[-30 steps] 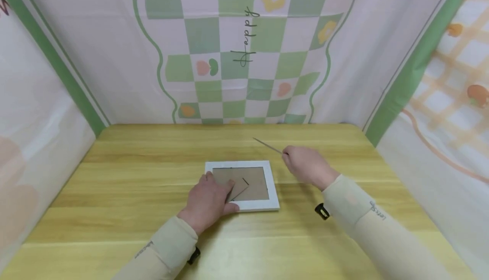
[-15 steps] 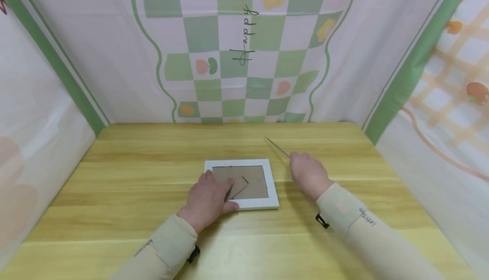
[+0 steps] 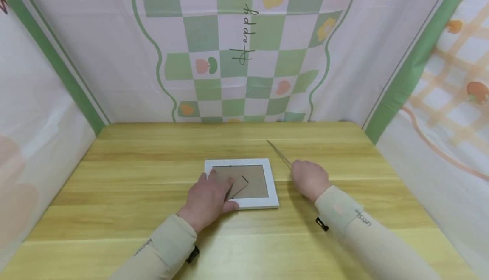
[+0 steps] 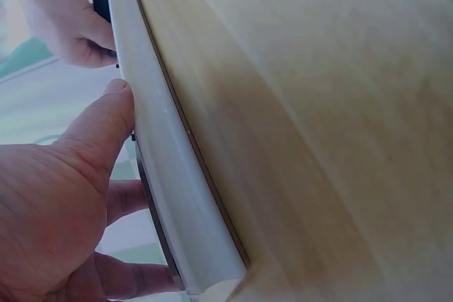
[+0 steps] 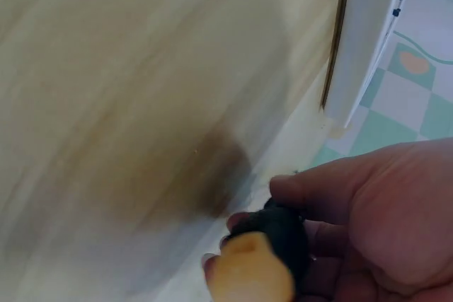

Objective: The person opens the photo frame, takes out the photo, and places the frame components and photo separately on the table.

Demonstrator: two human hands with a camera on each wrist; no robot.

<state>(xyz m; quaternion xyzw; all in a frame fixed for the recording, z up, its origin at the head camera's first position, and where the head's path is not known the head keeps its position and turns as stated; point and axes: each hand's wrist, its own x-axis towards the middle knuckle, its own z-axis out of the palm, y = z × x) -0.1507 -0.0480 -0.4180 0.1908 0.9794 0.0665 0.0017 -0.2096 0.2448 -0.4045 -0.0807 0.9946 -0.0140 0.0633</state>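
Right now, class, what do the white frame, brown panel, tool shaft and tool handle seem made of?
White frame: perhaps painted wood or plastic; smooth, faintly glossy.
Brown panel: probably fibreboard or card; flat, matt.
Tool shaft: likely metal; thin, straight, greyish.
Tool handle: perhaps plastic; black and orange, blurred.

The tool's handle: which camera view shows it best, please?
The right wrist view: the black-and-orange handle appears largest there, gripped by the right hand. The left wrist view shows only part beyond the white frame; in the head view, the hand hides it.
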